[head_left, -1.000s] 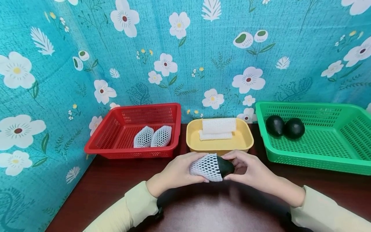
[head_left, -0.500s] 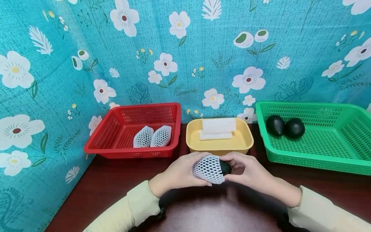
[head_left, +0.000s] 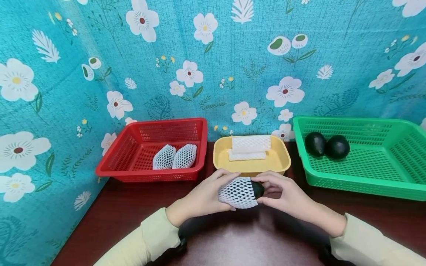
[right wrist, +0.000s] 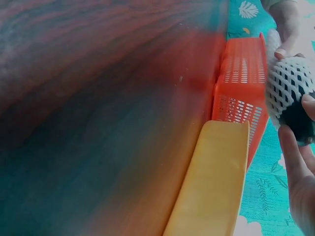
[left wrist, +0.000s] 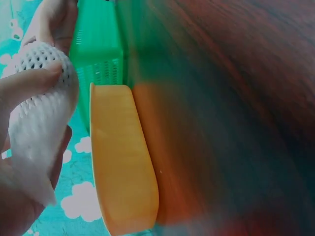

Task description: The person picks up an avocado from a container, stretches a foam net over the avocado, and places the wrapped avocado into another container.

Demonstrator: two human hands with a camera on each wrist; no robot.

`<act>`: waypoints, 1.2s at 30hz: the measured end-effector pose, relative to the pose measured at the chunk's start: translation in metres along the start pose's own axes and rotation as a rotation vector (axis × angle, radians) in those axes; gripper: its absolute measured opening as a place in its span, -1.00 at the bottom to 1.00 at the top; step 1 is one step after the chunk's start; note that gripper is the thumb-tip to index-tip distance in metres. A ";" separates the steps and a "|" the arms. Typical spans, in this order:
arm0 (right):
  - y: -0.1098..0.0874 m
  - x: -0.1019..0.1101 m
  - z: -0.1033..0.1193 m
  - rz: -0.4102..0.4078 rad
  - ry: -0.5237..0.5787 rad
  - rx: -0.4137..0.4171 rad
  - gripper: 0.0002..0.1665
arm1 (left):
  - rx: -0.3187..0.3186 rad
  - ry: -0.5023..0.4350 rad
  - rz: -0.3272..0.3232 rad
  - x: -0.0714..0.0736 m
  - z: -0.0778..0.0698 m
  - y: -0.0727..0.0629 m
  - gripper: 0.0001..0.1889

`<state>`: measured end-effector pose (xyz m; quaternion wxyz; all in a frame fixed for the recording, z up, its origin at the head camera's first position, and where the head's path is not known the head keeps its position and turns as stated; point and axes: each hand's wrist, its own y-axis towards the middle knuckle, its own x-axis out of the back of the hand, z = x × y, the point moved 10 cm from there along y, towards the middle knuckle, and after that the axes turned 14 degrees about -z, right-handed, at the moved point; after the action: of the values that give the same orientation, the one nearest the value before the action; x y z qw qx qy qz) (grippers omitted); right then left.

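Above the table, in front of the yellow tray, a dark avocado [head_left: 258, 190] sits inside a white foam net [head_left: 237, 193], its right end bare. My left hand [head_left: 203, 197] grips the netted part from the left, thumb below and fingers above. From the right, my right hand [head_left: 287, 192] pinches the net's open edge beside the bare end, with fingers and thumb apart on opposite sides. The left wrist view shows my left thumb [left wrist: 34, 83] pressed on the net, whose loose tail hangs beyond the fruit. In the right wrist view the bare dark end [right wrist: 298, 120] lies between my right fingertips.
A red basket [head_left: 149, 173] on the left holds two netted avocados [head_left: 174, 157]. Behind the hands, a yellow tray [head_left: 217, 166] holds flat white foam nets [head_left: 251, 145]. A green basket [head_left: 362, 186] on the right holds two bare avocados [head_left: 337, 146]. A floral cloth [head_left: 213, 74] hangs behind.
The net's edge has been drawn rightward over the avocado, so less of its dark end shows. Both hands have shifted only slightly.
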<state>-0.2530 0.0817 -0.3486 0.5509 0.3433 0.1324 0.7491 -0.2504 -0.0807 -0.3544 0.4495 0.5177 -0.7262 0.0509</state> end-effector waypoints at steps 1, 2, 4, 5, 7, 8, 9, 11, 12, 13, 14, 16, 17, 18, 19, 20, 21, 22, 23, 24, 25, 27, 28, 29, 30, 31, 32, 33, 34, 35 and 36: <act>0.000 0.000 -0.001 0.005 0.007 -0.008 -0.37 | 0.011 -0.005 -0.022 0.002 0.002 0.000 -0.12; 0.000 0.001 -0.001 0.008 0.013 -0.018 -0.38 | 0.024 -0.009 -0.045 0.005 0.004 -0.001 -0.14; 0.001 0.001 -0.003 0.011 0.033 -0.041 -0.38 | 0.050 -0.021 -0.092 0.010 0.007 -0.002 -0.18; 0.002 0.002 -0.004 0.006 0.036 -0.050 -0.39 | 0.063 -0.032 -0.109 0.012 0.009 -0.003 -0.20; 0.002 0.004 -0.006 -0.011 0.029 -0.068 -0.41 | 0.078 -0.065 -0.131 0.015 0.010 -0.003 -0.24; 0.002 0.005 -0.007 -0.023 0.028 -0.074 -0.42 | 0.077 -0.081 -0.138 0.016 0.010 -0.003 -0.25; 0.003 0.006 -0.008 -0.034 0.027 -0.079 -0.43 | 0.073 -0.097 -0.145 0.017 0.010 -0.003 -0.26; 0.003 0.008 -0.008 -0.056 0.022 -0.076 -0.45 | 0.058 -0.121 -0.156 0.019 0.009 -0.003 -0.27; 0.003 0.009 -0.008 -0.064 0.025 -0.072 -0.46 | 0.047 -0.124 -0.160 0.019 0.008 -0.003 -0.27; 0.003 0.010 -0.007 -0.071 0.029 -0.064 -0.46 | 0.038 -0.126 -0.164 0.020 0.007 -0.003 -0.27; 0.003 0.010 -0.006 -0.075 0.038 -0.056 -0.46 | 0.030 -0.129 -0.166 0.020 0.006 -0.002 -0.27; 0.003 0.011 -0.004 -0.078 0.049 -0.040 -0.46 | 0.018 -0.132 -0.165 0.019 0.005 -0.002 -0.25; 0.003 0.011 -0.004 -0.078 0.056 -0.037 -0.46 | 0.014 -0.134 -0.163 0.018 0.005 -0.001 -0.24; 0.003 0.011 -0.003 -0.077 0.060 -0.037 -0.46 | 0.010 -0.138 -0.159 0.017 0.004 -0.001 -0.24; 0.003 0.011 -0.003 -0.075 0.065 -0.040 -0.47 | 0.006 -0.146 -0.156 0.016 0.004 -0.001 -0.23; 0.003 0.010 -0.003 -0.072 0.069 -0.042 -0.47 | 0.000 -0.154 -0.154 0.014 0.003 -0.001 -0.22; 0.003 0.010 -0.003 -0.070 0.071 -0.048 -0.48 | -0.004 -0.160 -0.152 0.013 0.003 -0.001 -0.21; 0.003 0.010 -0.004 -0.070 0.076 -0.053 -0.48 | -0.010 -0.168 -0.150 0.013 0.002 -0.001 -0.20; 0.002 0.010 -0.004 -0.071 0.082 -0.057 -0.48 | -0.013 -0.177 -0.149 0.012 0.001 -0.001 -0.20; 0.002 0.010 -0.004 -0.072 0.091 -0.059 -0.49 | -0.015 -0.186 -0.148 0.012 0.001 -0.001 -0.20; 0.001 0.010 -0.004 -0.075 0.099 -0.058 -0.48 | -0.019 -0.193 -0.150 0.011 0.000 -0.002 -0.19; 0.001 0.009 -0.003 -0.082 0.119 -0.057 -0.48 | -0.020 -0.203 -0.158 0.012 0.000 -0.002 -0.19; 0.001 0.009 -0.003 -0.085 0.131 -0.057 -0.48 | -0.024 -0.211 -0.162 0.012 -0.001 -0.001 -0.19; 0.001 0.009 -0.004 -0.089 0.142 -0.059 -0.48 | -0.025 -0.221 -0.164 0.012 -0.001 -0.001 -0.18; 0.000 0.008 -0.004 -0.092 0.153 -0.065 -0.49 | -0.029 -0.232 -0.167 0.012 -0.002 -0.001 -0.18; 0.000 0.007 -0.004 -0.095 0.163 -0.072 -0.49 | -0.035 -0.240 -0.169 0.012 -0.002 -0.002 -0.17; -0.001 0.007 -0.005 -0.098 0.172 -0.079 -0.50 | -0.039 -0.248 -0.168 0.012 -0.003 -0.002 -0.17; -0.001 0.006 -0.005 -0.100 0.180 -0.086 -0.51 | -0.041 -0.255 -0.166 0.011 -0.003 -0.002 -0.16; -0.002 0.005 -0.006 -0.102 0.188 -0.090 -0.52 | -0.042 -0.261 -0.163 0.010 -0.003 -0.002 -0.16; -0.002 0.004 -0.005 -0.105 0.194 -0.091 -0.52 | -0.043 -0.264 -0.160 0.009 -0.003 -0.003 -0.15; -0.003 0.003 -0.005 -0.105 0.200 -0.090 -0.53 | -0.045 -0.263 -0.157 0.009 -0.003 -0.003 -0.15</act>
<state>-0.2549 0.0865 -0.3529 0.5882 0.2344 0.1706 0.7550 -0.2464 -0.0867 -0.3479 0.3643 0.5650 -0.7371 -0.0689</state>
